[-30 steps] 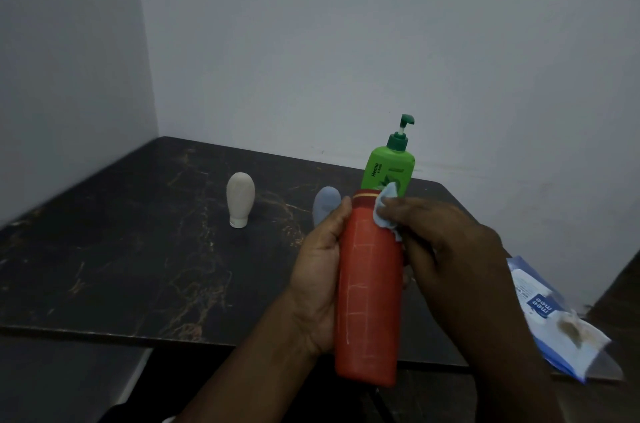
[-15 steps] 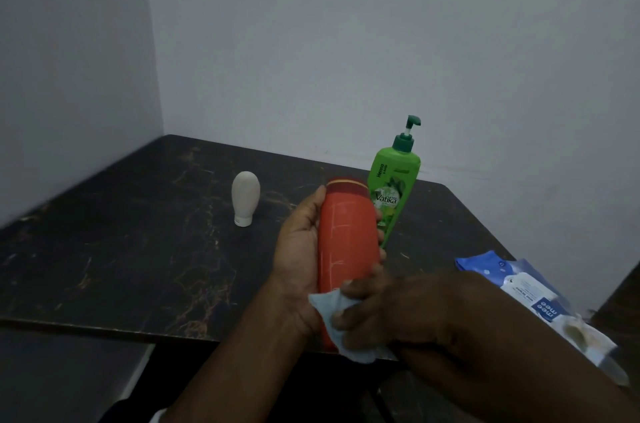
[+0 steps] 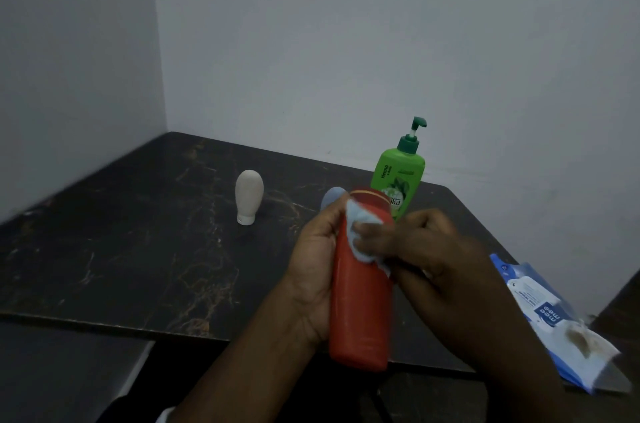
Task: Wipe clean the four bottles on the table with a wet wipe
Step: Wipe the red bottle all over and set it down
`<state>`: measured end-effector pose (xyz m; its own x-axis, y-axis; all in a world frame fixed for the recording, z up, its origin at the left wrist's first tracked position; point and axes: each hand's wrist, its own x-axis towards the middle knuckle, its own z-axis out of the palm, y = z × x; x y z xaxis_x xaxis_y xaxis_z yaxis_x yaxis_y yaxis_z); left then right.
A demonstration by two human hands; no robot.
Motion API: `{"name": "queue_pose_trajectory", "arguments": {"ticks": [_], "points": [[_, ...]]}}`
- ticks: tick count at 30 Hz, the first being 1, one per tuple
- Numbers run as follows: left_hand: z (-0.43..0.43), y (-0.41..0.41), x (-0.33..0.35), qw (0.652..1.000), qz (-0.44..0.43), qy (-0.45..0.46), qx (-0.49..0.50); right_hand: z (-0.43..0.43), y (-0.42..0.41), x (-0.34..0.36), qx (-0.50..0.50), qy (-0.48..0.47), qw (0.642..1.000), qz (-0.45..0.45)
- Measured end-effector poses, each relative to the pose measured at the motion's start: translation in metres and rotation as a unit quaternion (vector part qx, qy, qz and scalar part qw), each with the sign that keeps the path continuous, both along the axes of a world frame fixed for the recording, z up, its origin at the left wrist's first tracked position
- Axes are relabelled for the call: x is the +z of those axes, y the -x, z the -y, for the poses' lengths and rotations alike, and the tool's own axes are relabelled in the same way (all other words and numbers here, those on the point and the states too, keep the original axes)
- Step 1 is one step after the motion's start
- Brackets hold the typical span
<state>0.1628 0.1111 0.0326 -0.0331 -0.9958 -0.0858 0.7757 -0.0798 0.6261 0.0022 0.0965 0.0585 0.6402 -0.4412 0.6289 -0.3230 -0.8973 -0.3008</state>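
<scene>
We find the right hand's (image 3: 426, 249) fingers (image 3: 375, 236) curled together, pinching a crumpled pale-blue wet wipe (image 3: 358, 232) and pressing it against the upper front of a tall orange-red cylindrical plastic bottle (image 3: 360, 308), just below the bottle's gold-banded top. The left hand (image 3: 313, 263) is clamped round the bottle's left side at mid-body. Its thumb lies up toward the top and its fingers pass behind, out of sight.

The bottle is held clear of the black marble-veined table (image 3: 138, 232), roughly upright, over the near edge.

Behind it stands a green pump-dispenser bottle (image 3: 398, 176). A rounded grey-blue bottle (image 3: 330, 196) is largely hidden behind the left hand. A cream oval bottle (image 3: 248, 195) rests on its cap, well to the left. A blue-and-white soft pack of wipes (image 3: 540, 311) lies at the table's right edge.

Assessment: the bottle wall looks smooth and stiff, so we expect it to tolerate firm rubbing. Moisture from the wipe is likely to make it slippery. Its fill, and hence its weight, cannot be determined. We judge a full wrap at mid-body the soundest hold, with the bottle turned in that grip to expose the back.
</scene>
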Motion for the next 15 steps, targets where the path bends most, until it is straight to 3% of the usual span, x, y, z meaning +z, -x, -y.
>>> {"name": "queue_pose_trajectory", "arguments": {"ticks": [4,7,15], "points": [[-0.007,-0.011,0.004,1.000,0.004,-0.010,0.003,-0.016,0.008,0.013,0.145,-0.037,0.984,-0.099],[-0.009,-0.007,0.007,0.999,0.024,0.000,0.025,-0.021,0.011,0.015,0.152,-0.060,0.977,-0.140],[-0.012,0.011,0.004,0.999,0.045,-0.013,-0.001,0.000,0.001,-0.001,-0.031,-0.013,0.998,0.045]]}}
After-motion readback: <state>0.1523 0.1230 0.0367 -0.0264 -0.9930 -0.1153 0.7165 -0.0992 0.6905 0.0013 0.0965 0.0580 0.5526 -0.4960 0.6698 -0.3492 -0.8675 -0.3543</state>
